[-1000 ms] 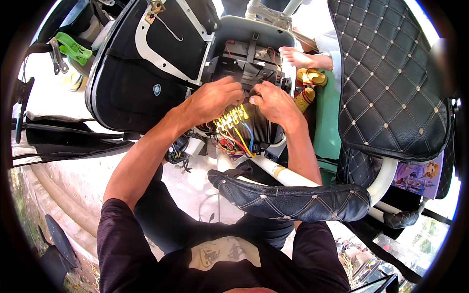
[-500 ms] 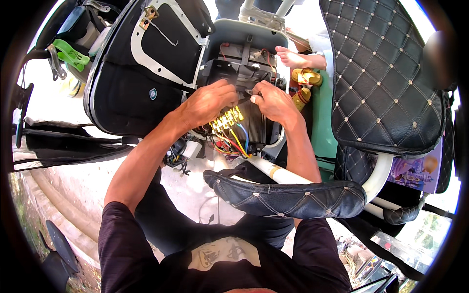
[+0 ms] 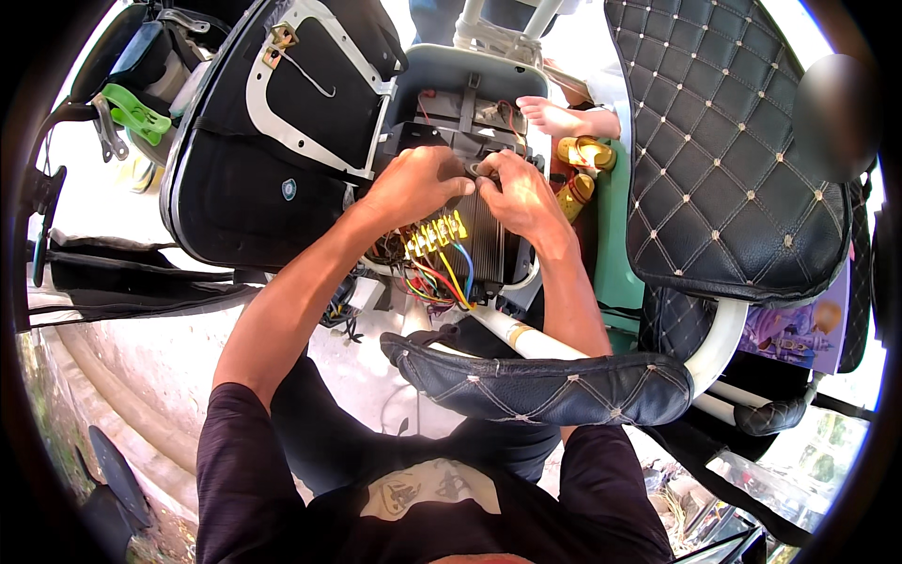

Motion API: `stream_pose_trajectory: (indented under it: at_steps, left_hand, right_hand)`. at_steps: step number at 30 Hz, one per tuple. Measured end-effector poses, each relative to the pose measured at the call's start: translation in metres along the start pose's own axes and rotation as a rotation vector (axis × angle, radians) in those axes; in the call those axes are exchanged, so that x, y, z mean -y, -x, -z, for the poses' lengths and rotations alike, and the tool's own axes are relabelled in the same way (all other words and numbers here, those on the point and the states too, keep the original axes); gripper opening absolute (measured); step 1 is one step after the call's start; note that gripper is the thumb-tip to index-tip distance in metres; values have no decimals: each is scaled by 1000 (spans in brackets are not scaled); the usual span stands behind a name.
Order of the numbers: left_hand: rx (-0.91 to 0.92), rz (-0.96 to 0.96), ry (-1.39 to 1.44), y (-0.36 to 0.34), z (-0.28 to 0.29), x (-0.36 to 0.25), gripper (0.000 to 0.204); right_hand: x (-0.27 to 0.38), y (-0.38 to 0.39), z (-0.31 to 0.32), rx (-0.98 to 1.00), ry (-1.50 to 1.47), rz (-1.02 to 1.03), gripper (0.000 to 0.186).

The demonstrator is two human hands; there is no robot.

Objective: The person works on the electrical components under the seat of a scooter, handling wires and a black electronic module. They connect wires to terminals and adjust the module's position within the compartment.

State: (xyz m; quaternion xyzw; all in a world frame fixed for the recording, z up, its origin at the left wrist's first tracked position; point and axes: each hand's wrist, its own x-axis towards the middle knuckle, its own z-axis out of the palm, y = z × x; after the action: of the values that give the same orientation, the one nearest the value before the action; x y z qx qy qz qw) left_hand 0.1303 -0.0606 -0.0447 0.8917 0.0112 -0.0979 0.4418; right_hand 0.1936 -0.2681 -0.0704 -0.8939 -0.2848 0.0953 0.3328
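Note:
Both hands work inside a grey open compartment (image 3: pixel 425 68) under a raised seat. My left hand (image 3: pixel 423 186) is closed, its thumb reaching right toward my other hand. My right hand (image 3: pixel 522 195) is closed too, fingers and thumb pinched close by the left thumb. What the fingertips grip is small, dark and mostly hidden. Just below them sits a finned metal box (image 3: pixel 487 233). Left of it, a row of yellow wire terminals (image 3: pixel 435 235) ends in blue, yellow, red and green wires (image 3: pixel 442 282). Dark batteries (image 3: pixel 449 105) lie farther back.
The raised black seat (image 3: pixel 254 160) leans at left. A quilted black seat (image 3: pixel 733 150) stands at right. A padded bar (image 3: pixel 545 383) crosses in front of my body. Another person's bare foot (image 3: pixel 554 118) rests by the compartment's right rim, above yellow shoes (image 3: pixel 584 153).
My left hand has turned, its thumb now pointing right, and the hands have come closer together. The dark strip seen between them earlier is now mostly hidden. The view has shifted slightly.

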Motion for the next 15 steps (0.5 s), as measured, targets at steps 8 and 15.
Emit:
stream_pose_trajectory:
  at_steps: [8, 15]
  left_hand:
    - [-83, 148, -143, 4, -11, -1, 32]
    - [-275, -112, -356, -11, -57, 10, 17]
  right_hand:
    - [10, -9, 0, 55, 19, 42, 24]
    - [-14, 0, -4, 1, -16, -9, 14]
